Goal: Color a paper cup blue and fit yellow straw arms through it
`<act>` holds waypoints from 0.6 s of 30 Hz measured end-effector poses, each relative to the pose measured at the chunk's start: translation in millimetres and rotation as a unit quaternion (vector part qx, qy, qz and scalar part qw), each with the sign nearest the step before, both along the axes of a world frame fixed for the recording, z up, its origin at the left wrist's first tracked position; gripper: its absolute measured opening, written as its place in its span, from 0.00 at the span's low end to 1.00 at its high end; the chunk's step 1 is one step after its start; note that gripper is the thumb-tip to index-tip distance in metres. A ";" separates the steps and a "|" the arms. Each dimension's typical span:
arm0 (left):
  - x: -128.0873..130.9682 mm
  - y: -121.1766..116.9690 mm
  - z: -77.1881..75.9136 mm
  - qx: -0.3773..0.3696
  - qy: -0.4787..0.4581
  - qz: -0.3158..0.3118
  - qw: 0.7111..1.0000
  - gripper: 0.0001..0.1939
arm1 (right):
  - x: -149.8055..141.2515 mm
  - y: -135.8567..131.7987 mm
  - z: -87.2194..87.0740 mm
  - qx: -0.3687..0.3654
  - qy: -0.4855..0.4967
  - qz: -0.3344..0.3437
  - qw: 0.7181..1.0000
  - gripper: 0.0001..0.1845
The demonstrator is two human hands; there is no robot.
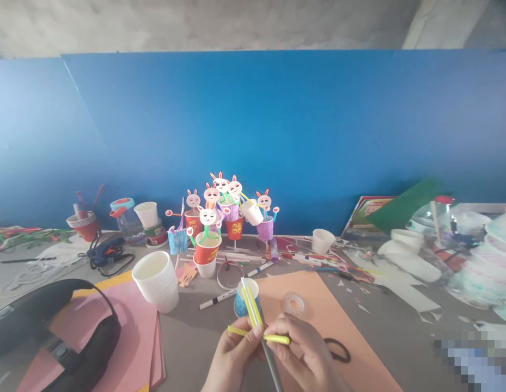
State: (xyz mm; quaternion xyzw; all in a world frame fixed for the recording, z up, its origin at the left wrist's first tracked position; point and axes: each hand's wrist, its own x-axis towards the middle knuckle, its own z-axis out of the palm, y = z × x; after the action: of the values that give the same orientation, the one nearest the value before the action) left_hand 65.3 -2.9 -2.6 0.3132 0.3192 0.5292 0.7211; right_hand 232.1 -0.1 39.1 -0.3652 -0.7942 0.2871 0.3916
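My left hand (238,351) is closed around a bundle of thin yellow and white straws (251,305), which points up and away. A yellow end sticks out to the left of my fingers. My right hand (304,351) pinches at a short yellow straw end (277,339) that points right, close beside the left thumb. A long pale grey stick or straw (271,366) runs down from between the hands. Just behind the bundle stands a paper cup with a blue outside (240,300), partly hidden by it. The exact joint between the yellow pieces is covered by my fingers.
Orange paper (334,321) lies under a tape roll (293,304) and black scissors handle (338,350). Stacked white cups (156,280), a marker (217,299) and pink paper (134,337) are at left. Rabbit-faced cup figures (207,245) stand behind. Stacked decorated cups (487,261) stand right.
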 end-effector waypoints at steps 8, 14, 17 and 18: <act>1.1 2.1 -1.9 0.006 0.030 0.006 1.000 0.22 | -6.5 2.6 -11.5 -0.240 0.156 0.009 0.958 0.19; 1.1 2.9 -4.6 0.048 0.067 0.016 0.996 0.21 | -11.0 5.0 -11.4 -0.321 0.246 0.054 0.913 0.20; 2.3 2.3 -0.9 0.092 0.099 0.034 0.990 0.20 | -10.5 7.2 -10.9 -0.335 0.264 0.067 0.902 0.20; 2.5 2.1 0.5 0.102 0.105 0.037 0.989 0.19 | -10.0 8.0 -10.3 -0.342 0.270 0.074 0.897 0.20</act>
State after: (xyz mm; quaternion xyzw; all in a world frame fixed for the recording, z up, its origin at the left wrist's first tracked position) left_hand 67.8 -0.7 -2.0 0.4268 0.3494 0.5492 0.6277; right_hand 222.1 7.9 28.8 -0.3252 -0.5355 0.6567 0.4196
